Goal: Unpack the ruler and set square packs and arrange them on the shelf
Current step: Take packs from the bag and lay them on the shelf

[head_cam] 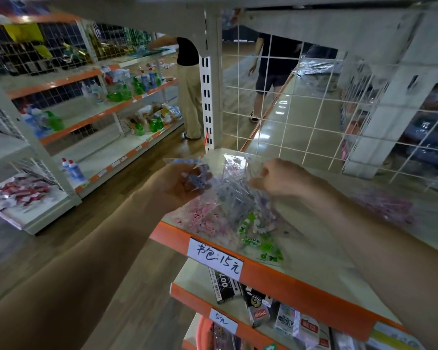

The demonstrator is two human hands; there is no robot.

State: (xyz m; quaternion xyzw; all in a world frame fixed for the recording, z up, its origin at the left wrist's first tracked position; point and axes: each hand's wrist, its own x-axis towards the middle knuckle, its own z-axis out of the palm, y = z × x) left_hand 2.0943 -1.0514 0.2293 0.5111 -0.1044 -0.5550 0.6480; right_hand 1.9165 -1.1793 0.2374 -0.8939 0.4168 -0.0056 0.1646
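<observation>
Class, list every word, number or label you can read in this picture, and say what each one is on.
"书包:15元": white price tag on the orange shelf edge.
"5元": white tag on the edge below.
"007": black box, lower shelf.
Other packaging print: too blurred to read.

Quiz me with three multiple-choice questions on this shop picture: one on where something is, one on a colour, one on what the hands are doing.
1. Where do the pink and green packs lie?
A. on the floor
B. on the shelf above the 15元 label
C. in a basket

2. What colour is the shelf edge?
A. orange
B. blue
C. black

3. What are the two hands doing?
A. hanging empty
B. gripping a clear bag
C. holding a bottle

Answers:
1 B: the packs rest on the shelf board just behind the label.
2 A: the strip bearing the label is orange.
3 B: left hand and right hand each pinch the clear bag.
</observation>
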